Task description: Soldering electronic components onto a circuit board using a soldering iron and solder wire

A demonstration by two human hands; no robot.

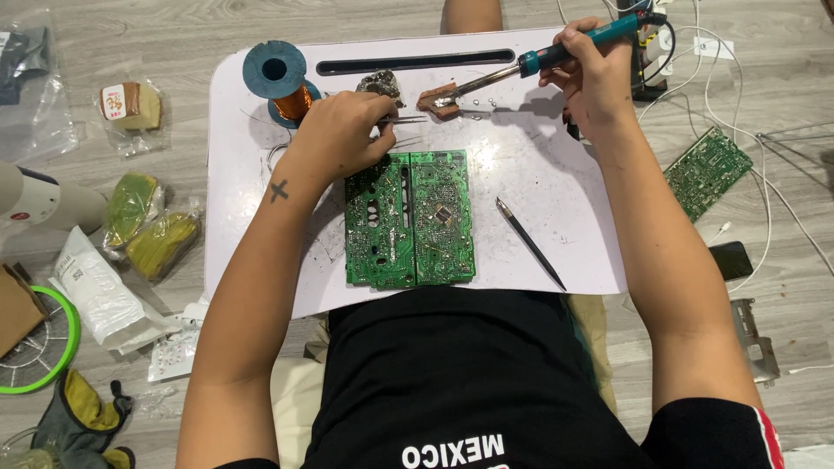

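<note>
Gripping a teal soldering iron [556, 54] by its handle at upper right, right hand [591, 82]; left hand [343, 130] pinches thin, springy tweezers [404, 122] above a stiff, fragile green circuit board [408, 217].

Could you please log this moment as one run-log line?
left hand: holds tweezers | right hand: holds soldering iron, tip at brown block | green circuit board: flat on white table
</note>
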